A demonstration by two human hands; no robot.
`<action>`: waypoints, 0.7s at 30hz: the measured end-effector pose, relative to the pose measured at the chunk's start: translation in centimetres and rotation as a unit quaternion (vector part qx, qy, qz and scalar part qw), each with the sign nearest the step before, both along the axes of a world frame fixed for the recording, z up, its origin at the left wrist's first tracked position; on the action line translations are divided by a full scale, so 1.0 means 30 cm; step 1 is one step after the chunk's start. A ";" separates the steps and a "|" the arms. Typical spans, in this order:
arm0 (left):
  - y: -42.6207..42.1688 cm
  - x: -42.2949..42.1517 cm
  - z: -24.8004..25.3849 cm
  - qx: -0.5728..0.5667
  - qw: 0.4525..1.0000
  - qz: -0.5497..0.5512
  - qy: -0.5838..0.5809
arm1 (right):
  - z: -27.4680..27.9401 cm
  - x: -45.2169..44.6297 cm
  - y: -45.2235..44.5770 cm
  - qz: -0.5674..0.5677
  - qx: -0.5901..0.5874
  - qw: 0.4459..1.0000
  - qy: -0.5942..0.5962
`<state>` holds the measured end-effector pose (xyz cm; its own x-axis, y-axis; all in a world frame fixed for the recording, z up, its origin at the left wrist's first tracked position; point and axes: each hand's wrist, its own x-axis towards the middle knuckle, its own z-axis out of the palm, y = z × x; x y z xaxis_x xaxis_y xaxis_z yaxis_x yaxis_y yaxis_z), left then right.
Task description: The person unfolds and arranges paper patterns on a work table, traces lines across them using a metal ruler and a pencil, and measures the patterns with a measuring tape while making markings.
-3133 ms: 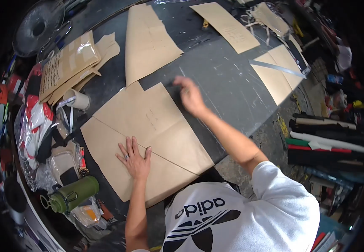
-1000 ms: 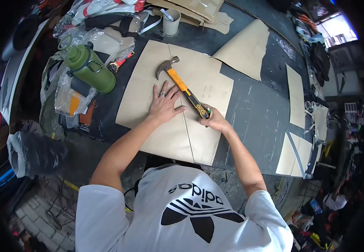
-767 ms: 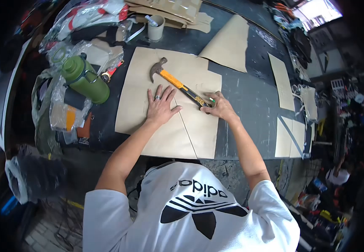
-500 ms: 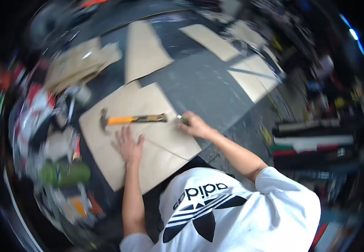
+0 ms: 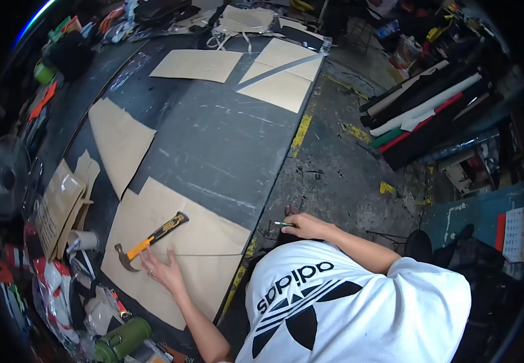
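A large tan paper sheet (image 5: pixel 204 227) lies on the near end of the dark table, with a line running across it. On the sheet rests a claw hammer (image 5: pixel 156 234) with a yellow and black handle, its head toward the left. My left hand (image 5: pixel 164 272) is open on the sheet, fingers spread, fingertips right by the hammer's handle; whether they touch it I cannot tell. Beyond the table's right edge, close to my body, my right hand (image 5: pixel 307 225) is closed around a thin green pencil (image 5: pixel 284 224) whose pale end sticks out to the left.
More tan pieces (image 5: pixel 123 142) lie farther up the table (image 5: pixel 213 133), and a grey strip (image 5: pixel 280 72) crosses one at the far right corner. Folded brown paper (image 5: pixel 62 209), plastic bags and a green bottle (image 5: pixel 123 339) crowd the left. Fabric rolls (image 5: pixel 425 112) stand right.
My view has turned, so the table now runs away up the frame. My right hand has drawn back from over the sheet to past the table's edge, keeping the pencil. My left hand stays by the hammer.
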<state>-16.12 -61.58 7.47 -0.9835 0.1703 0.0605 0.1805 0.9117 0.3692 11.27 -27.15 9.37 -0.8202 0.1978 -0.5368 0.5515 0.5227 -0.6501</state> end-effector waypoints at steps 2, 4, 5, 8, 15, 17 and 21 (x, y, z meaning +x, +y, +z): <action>0.084 0.029 0.056 0.093 0.992 -0.055 0.068 | -0.032 0.033 0.046 -0.008 -0.018 1.000 0.003; 0.239 0.073 0.130 0.118 0.988 -0.092 0.038 | -0.058 0.062 0.119 -0.013 -0.042 0.999 0.006; 0.345 0.101 0.165 0.145 0.981 -0.128 0.005 | -0.076 0.077 0.166 -0.011 -0.041 0.999 0.012; 0.687 0.228 0.206 0.206 0.954 -0.204 -0.072 | -0.133 0.143 0.330 -0.014 -0.070 0.994 0.080; 1.315 0.496 0.202 0.144 0.850 -0.425 -0.275 | 0.012 0.321 0.862 -0.137 -0.024 0.987 0.076; 1.424 0.483 0.235 0.147 0.852 -0.410 -0.292 | 0.059 0.337 1.018 -0.204 -0.047 0.970 0.121; 1.559 0.348 0.334 0.162 0.867 -0.410 -0.233 | 0.397 0.257 1.276 -0.229 0.034 0.928 0.292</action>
<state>-5.67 -14.82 17.48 -0.4709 0.8716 -0.1362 0.4810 0.3831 0.7886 18.98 11.13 21.28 -0.7894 0.6139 -0.0003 0.2890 0.3711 -0.8825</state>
